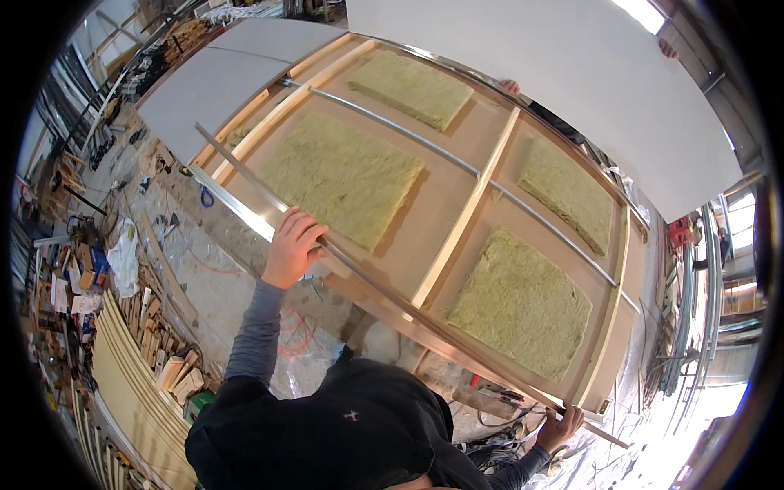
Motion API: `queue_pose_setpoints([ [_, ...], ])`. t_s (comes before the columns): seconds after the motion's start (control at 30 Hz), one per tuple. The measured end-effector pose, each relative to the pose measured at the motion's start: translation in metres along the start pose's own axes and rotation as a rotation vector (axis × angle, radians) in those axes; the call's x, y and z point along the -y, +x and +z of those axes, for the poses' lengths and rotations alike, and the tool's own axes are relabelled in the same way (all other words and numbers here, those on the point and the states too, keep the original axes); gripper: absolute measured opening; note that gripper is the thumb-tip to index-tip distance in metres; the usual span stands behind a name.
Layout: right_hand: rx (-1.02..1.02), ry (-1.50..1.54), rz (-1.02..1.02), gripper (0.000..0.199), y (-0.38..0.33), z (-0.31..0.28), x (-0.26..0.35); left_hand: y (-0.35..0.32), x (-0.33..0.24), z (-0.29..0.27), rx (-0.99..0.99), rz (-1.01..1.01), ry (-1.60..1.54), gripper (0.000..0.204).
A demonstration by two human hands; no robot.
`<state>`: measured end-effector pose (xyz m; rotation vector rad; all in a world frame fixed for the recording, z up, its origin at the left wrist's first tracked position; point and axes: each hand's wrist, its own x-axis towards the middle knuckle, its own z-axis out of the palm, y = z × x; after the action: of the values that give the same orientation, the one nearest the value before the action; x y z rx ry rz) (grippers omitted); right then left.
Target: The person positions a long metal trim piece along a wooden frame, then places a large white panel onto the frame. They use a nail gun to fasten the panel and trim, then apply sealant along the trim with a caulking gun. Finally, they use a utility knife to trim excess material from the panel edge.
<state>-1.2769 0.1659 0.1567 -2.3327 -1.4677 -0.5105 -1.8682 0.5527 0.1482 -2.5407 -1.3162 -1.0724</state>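
Note:
My left hand is closed round a long, thin metal strip lying along the near edge of a large panel frame. My right hand grips the same strip by the frame's near right corner. The frame has pale wooden slats over a brown backing board. Between the slats lie yellow-green insulation slabs, among them a near left slab and a near right slab. A thin metal tube runs lengthwise through the slats. The strip's ends reach past both my hands.
Behind the frame stands a big white sheet, with another person's hand at its lower edge. A grey board adjoins the far left. Wood offcuts and stacked curved yellowish boards lie at lower left. Long metal profiles stand at right.

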Motion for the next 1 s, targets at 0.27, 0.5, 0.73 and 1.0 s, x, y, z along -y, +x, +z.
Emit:
queue_pose_setpoints([
  [0.27,-0.006,-0.013,0.04,0.059,-0.002,-0.006,0.001,0.002,0.0,0.001,0.016,-0.004,-0.002,0.052],
  [0.5,-0.034,-0.041,-0.002,0.04,-0.001,-0.017,0.008,0.002,-0.001,0.0,-0.016,0.007,-0.016,0.052],
  [0.73,-0.007,-0.036,0.037,0.038,-0.013,-0.017,0.004,0.002,0.002,0.009,-0.034,0.027,0.005,0.05],
  [1.0,-0.01,-0.023,-0.039,0.041,-0.003,-0.01,0.017,-0.006,0.0,0.016,-0.022,0.019,-0.008,0.054],
])
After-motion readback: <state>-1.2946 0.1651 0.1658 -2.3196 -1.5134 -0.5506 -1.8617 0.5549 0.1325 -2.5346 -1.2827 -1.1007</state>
